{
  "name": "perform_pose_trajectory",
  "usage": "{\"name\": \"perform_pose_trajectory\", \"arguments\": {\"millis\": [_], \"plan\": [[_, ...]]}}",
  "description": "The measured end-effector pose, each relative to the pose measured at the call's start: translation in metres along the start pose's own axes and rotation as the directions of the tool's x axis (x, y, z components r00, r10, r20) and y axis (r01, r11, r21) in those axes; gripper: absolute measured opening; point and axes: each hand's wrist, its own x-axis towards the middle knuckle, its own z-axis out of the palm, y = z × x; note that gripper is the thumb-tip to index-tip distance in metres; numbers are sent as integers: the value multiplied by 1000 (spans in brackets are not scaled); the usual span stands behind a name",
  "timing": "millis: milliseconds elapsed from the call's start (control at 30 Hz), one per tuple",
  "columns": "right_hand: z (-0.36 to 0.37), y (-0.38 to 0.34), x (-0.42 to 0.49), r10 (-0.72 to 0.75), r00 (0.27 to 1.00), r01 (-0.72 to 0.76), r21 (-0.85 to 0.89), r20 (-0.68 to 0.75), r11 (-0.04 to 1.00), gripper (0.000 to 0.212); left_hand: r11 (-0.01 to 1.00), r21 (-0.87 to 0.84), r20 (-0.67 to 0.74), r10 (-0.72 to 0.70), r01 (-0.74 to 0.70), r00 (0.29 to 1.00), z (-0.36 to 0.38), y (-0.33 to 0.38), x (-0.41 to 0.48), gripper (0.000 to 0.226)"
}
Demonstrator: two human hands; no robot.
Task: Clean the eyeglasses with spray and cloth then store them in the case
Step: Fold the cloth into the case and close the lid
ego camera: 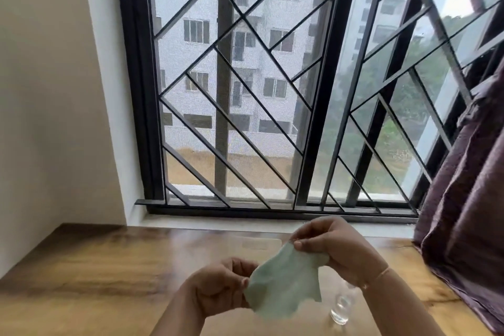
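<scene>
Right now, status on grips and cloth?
Left grip and right grip each pinch green cloth, held above table. Clear bottle stands below right wrist. Eyeglasses, case not in view.

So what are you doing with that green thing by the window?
A person is holding a pale green cloth up over the wooden table, stretched between both hands. The left hand pinches its lower left edge and the right hand pinches its top corner. A small clear bottle stands on the table just under the right wrist. No glasses or case show in this view.
</scene>
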Motion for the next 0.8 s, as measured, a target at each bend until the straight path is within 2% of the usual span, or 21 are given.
{"name": "perform_pose_trajectory", "arguments": {"millis": [33, 100, 200, 300, 467, 533, 600, 733, 800], "plan": [[-1, -1, 0, 3, 1000, -4, -18, -7, 1000, 11, 1000, -17, -56, 3, -4, 998, -1, 0, 1, 52], [-4, -2, 0, 12, 999, -14, -55, -39, 998, 12, 999, 33, -254, 23, -15, 967, 2, 4, 3, 31], [-7, -1, 1, 6, 994, -20, -126, -110, 992, 13, 982, 190, -522, 107, -7, 846, 12, 16, 4, 5], [-7, 3, 1, -32, 987, -9, -254, -159, 967, 21, 929, 366, -614, 286, -56, 735, 16, 24, 5, 17], [-1, 21, 5, -10, 972, -81, -375, -235, 923, 29, 793, 608, -642, 460, 42, 614, 13, 19, 9, 29], [2, 28, 7, -2, 968, -101, -396, -252, 913, 31, 740, 667, -617, 488, 82, 617, 12, 13, 10, 26], [6, 32, 8, -7, 971, -98, -426, -240, 899, 30, 715, 692, -586, 478, 97, 654, 17, 3, 14, 21], [18, 33, 10, -40, 984, -47, -475, -172, 879, 17, 746, 666, -504, 467, -17, 727, 34, -9, 28, 20], [21, 33, 13, -58, 982, -34, -474, -177, 880, 17, 696, 718, -456, 498, -26, 738, 38, -9, 35, 26]]}}
